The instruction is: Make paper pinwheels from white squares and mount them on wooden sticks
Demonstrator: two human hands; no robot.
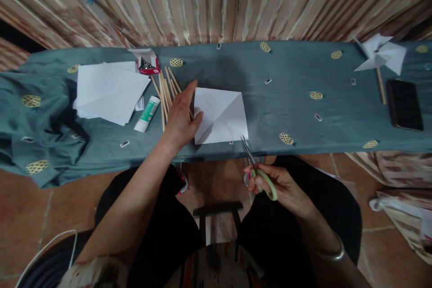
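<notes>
A white square sheet of paper point(222, 114) with diagonal creases lies near the front edge of the table. My left hand point(181, 114) rests at its left edge, fingers stretched out, touching the paper. My right hand point(281, 186) is below the table edge, fingers wrapped round the green handles of a pair of scissors point(256, 166). The blades point up toward the paper's lower right corner, slightly apart.
A blue-grey patterned cloth point(286, 76) covers the table. On its left lie a stack of white paper point(108, 92), a glue stick point(147, 114), several wooden sticks point(166, 90) and a small red box point(147, 60). A paper pinwheel point(381, 56) and a phone point(404, 104) lie at the right.
</notes>
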